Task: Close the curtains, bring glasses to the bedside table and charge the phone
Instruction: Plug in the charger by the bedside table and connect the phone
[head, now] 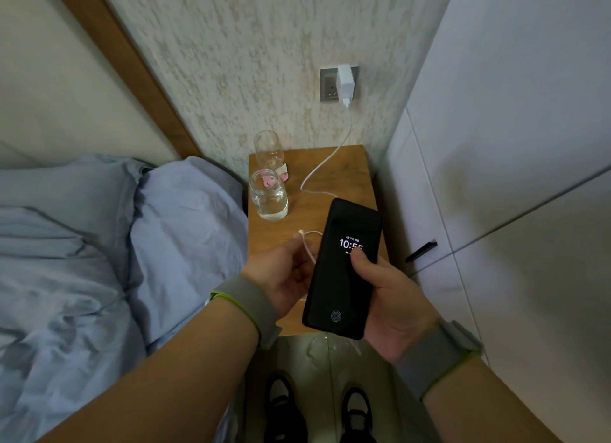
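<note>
My right hand [390, 297] grips a black phone [340, 277] above the wooden bedside table [344, 175]; its lit screen shows the time and my thumb lies across it. My left hand [284, 274] pinches the free end of the white charging cable [325, 165], whose plug tip sticks up beside the phone's left edge. The cable runs across the table up to a white charger [345, 84] plugged into the grey wall socket [329, 85]. Two clear glasses stand on the table's left side: a taller one [268, 148] at the back and a wider one [268, 198] in front.
A bed with blue bedding [115, 244] fills the left. White cupboard doors [496, 178] with a black handle [421, 251] close in on the right. A small pink item [283, 173] lies by the glasses. My shoes [317, 409] are on the floor below.
</note>
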`<state>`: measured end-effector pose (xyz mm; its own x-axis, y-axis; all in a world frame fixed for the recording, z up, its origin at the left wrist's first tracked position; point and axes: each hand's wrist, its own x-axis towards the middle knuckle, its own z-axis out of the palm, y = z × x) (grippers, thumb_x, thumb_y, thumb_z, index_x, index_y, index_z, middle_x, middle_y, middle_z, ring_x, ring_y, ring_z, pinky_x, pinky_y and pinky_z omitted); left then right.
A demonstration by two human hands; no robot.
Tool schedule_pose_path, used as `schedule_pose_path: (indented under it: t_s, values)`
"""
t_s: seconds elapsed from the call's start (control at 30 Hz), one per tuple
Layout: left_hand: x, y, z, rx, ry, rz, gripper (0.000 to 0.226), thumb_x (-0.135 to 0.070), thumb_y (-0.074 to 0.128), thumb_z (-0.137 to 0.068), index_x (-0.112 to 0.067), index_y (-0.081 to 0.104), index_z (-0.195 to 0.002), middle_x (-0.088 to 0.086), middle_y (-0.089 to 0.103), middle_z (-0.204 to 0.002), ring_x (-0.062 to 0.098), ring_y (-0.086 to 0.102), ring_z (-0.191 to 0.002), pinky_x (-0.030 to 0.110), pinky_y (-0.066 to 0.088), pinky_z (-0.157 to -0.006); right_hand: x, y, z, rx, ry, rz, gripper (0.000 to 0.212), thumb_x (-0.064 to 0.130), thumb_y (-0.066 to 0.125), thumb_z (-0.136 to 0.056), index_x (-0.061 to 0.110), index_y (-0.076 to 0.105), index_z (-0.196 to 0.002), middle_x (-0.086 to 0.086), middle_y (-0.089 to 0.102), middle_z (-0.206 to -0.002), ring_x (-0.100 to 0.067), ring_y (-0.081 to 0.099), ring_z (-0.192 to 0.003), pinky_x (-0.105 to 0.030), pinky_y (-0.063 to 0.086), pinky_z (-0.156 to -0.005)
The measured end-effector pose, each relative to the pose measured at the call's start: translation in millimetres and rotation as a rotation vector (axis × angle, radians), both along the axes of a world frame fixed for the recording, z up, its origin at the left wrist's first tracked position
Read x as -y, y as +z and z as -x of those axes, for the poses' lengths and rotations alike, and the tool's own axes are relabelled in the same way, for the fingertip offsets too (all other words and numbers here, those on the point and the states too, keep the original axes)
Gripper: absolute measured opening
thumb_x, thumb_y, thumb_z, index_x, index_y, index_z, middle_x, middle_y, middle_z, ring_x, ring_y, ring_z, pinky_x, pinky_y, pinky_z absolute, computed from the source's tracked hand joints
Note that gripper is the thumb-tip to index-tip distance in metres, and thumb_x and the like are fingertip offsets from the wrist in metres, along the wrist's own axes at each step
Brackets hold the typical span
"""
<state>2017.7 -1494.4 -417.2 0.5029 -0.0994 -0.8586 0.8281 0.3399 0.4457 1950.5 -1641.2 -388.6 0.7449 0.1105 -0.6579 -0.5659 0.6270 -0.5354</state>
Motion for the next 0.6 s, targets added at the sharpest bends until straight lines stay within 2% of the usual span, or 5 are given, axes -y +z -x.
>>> schedule_pose_path:
  t_s: [0.07,0.17,0.37,0.5,0.6]
  values:
    - [-2.7,2.1,-1.6,-0.001,0.02,0.039,0.022,-0.03,0.057,-0.104,-0.012,0.067,-0.093,-0.001,0.061,-0.063,0.012,0.056,-0.058,0.028,0.052,-0.066,0.8,1.2,-0.8,-0.006,0.015,0.017,0.029,0.024,0.052,-0.106,0.011,0.071,-0.125,-0.013,0.08,-0.11,-0.027,0.079,-0.093,-0.045,0.06,-0.085]
    - [-6.7,10.6,2.5,0.057,-0.037,0.014,0.014,-0.023,0.059,-0.103,-0.012,0.067,-0.106,-0.003,0.055,-0.061,0.01,0.052,-0.052,0.025,0.05,-0.053,3.7,3.9,-4.8,-0.019,0.012,0.061,0.027,0.025,0.053,-0.107,0.012,0.071,-0.124,-0.014,0.08,-0.11,-0.027,0.08,-0.09,-0.043,0.06,-0.081]
    - [-9.0,19.4,19.9,0.223,-0.131,-0.031,0.013,-0.015,0.055,-0.104,-0.009,0.066,-0.108,0.007,0.068,-0.082,0.016,0.063,-0.067,0.028,0.052,-0.056,8.4,11.7,-25.3,-0.047,-0.064,0.102,0.027,0.027,0.057,-0.106,0.013,0.067,-0.128,-0.012,0.082,-0.105,-0.027,0.081,-0.087,-0.039,0.064,-0.066]
    - [-9.5,26.4,29.0,0.283,-0.113,-0.053,0.021,-0.026,0.055,-0.105,-0.009,0.067,-0.107,0.006,0.06,-0.075,0.012,0.051,-0.058,0.024,0.037,-0.05,0.7,21.2,-43.1,-0.034,-0.091,0.092,0.029,0.026,0.058,-0.106,0.014,0.066,-0.131,-0.012,0.081,-0.105,-0.027,0.08,-0.084,-0.039,0.064,-0.063]
    - [-10.0,33.8,35.9,0.326,-0.094,-0.118,0.025,-0.03,0.055,-0.105,-0.011,0.066,-0.095,0.002,0.05,-0.068,0.011,0.041,-0.054,0.024,0.031,-0.048,-4.2,30.0,-59.2,-0.004,-0.138,0.087,0.025,0.026,0.059,-0.106,0.017,0.068,-0.127,-0.007,0.083,-0.094,-0.023,0.08,-0.077,-0.039,0.062,-0.065]
